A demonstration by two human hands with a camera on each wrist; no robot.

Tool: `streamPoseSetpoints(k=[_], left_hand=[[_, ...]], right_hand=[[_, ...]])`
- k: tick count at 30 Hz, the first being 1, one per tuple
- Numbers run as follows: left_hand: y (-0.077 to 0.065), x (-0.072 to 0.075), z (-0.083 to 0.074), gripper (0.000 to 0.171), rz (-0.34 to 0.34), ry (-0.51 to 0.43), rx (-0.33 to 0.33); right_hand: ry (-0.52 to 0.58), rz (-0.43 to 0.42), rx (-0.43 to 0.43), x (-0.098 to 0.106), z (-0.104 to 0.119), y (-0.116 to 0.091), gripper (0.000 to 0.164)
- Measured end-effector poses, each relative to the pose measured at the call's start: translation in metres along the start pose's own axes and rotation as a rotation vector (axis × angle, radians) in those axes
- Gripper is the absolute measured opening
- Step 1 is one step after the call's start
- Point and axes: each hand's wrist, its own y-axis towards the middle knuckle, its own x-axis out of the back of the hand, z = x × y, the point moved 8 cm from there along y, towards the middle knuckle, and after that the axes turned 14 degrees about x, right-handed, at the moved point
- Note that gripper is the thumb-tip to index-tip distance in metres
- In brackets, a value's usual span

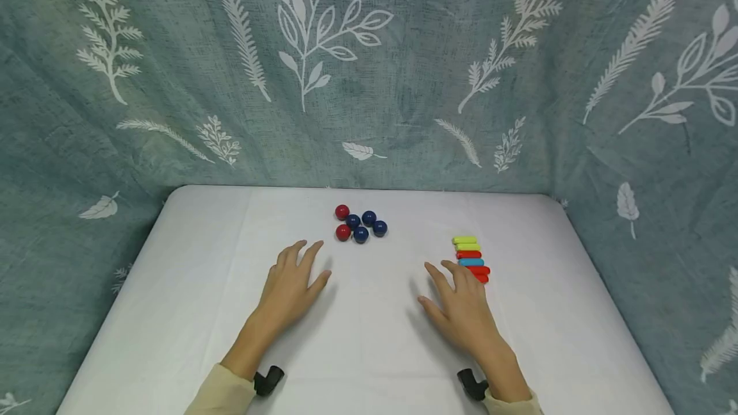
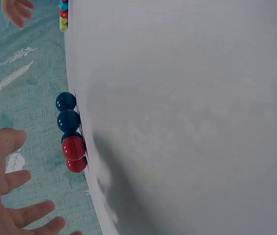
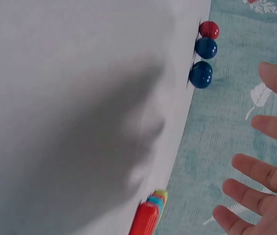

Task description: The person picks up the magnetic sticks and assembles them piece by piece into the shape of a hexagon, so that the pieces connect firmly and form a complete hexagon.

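Note:
My left hand, fingers spread, hovers over the table with nothing in it, just short of a cluster of shiny balls. Two red balls sit at the left of that cluster, and several dark blue balls lie beside them. To the right, my right hand is also spread and empty, its shadow falling on the cloth. Its fingers overlap the near end of a row of short coloured sticks in the head view. The row has yellow-green sticks at the far end, then red sticks and a blue stick.
A white cloth covers the table. Behind its far edge hangs a green curtain with white leaf prints, which also runs along both sides. Each wrist wears a black camera mount by the sleeve.

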Motion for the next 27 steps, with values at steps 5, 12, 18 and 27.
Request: streamPoseSetpoints(k=[5,12,18,27], left_hand=[[0.008,-0.008,-0.007,0.060,0.032,-0.040,-0.012],[0.025,-0.014,-0.007,0.059,0.077,-0.117,0.039],[0.040,-0.019,-0.001,0.058,0.126,-0.208,0.078],[0.059,-0.024,-0.002,0.055,0.132,-0.277,0.062]], right_hand=[[0.010,-0.008,-0.037,0.003,-0.010,-0.012,0.060],[0.072,-0.060,-0.047,0.009,-0.022,-0.025,0.057],[0.148,-0.107,-0.091,0.014,-0.037,-0.036,0.051],[0.267,-0.082,-0.237,0.015,-0.068,-0.044,0.039]])
